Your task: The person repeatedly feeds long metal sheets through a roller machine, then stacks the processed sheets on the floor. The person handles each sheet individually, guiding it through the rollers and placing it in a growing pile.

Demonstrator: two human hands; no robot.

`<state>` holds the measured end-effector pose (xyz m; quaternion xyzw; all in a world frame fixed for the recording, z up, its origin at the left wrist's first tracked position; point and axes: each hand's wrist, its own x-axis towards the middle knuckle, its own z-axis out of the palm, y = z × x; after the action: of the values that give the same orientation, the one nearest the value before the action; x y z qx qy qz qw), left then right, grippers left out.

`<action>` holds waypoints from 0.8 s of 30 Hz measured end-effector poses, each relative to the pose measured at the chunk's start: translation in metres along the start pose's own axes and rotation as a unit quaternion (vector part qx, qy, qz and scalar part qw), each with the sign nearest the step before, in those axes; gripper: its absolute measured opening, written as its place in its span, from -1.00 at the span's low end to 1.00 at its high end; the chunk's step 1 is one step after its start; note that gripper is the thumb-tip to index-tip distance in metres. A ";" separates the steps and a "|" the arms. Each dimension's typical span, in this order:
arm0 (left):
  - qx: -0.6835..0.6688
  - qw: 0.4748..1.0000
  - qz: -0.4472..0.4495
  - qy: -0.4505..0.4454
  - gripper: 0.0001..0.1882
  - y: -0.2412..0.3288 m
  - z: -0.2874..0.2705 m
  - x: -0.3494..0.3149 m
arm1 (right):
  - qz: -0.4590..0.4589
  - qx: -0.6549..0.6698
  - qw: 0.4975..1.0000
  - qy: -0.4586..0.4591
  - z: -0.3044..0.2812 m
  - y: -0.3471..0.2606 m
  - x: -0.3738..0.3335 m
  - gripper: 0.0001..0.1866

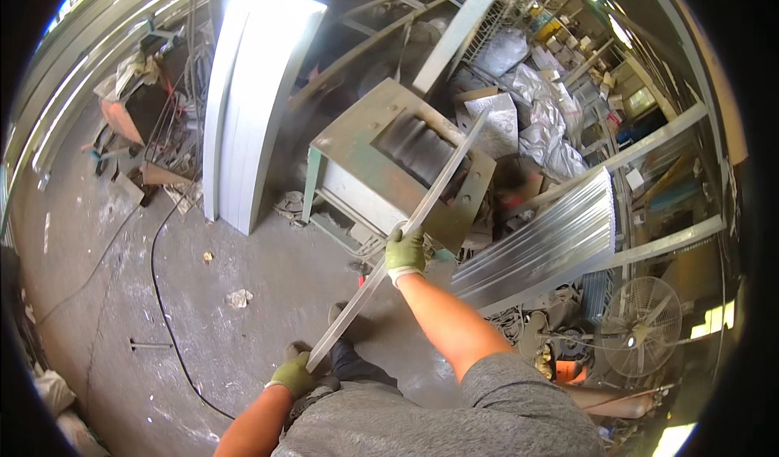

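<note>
A long, narrow pale metal strip (349, 313) runs diagonally from near my waist to the far right. My left hand (293, 375), in a yellow-green glove, is closed round its near end. Farther along, my right hand (405, 251), gloved alike, grips it around mid-length. The far part of the strip passes over the edge of a worn green and beige metal machine (349, 145). That machine has an opening in its top with a dark, ridged part inside. Whether the strip touches the machine, I cannot tell.
A tall stack of white metal panels (243, 116) stands left of the machine. Corrugated metal sheet (548, 242) leans at the right, near a standing fan (643, 326). A black cable (160, 283) crosses the floor at left; scrap (134, 169) and silvery sheeting (548, 120) lie farther off.
</note>
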<state>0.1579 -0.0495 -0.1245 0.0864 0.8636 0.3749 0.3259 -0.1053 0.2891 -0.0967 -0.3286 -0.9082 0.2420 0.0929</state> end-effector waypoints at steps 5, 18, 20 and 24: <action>-0.016 0.998 -0.060 0.009 -0.70 -0.056 0.017 -0.048 | 0.006 0.046 0.999 -0.025 0.014 0.013 -0.075 -0.18; 0.061 0.985 -0.159 0.005 -0.61 -0.175 0.015 -0.223 | 0.035 0.088 0.958 -0.271 0.023 0.017 -0.277 -0.20; 0.071 0.984 -0.163 0.035 -0.60 -0.198 0.017 -0.247 | 0.030 0.175 0.909 -0.376 0.018 0.017 -0.287 -0.43; 0.089 0.985 -0.119 0.088 -0.50 -0.215 0.019 -0.248 | 0.055 0.213 0.891 -0.396 0.026 0.013 -0.288 -0.38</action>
<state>0.3821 -0.2872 -0.1617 -0.0215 0.9230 0.2613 0.2817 0.1137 0.1033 -0.1280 -0.2267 -0.7769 0.5444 -0.2205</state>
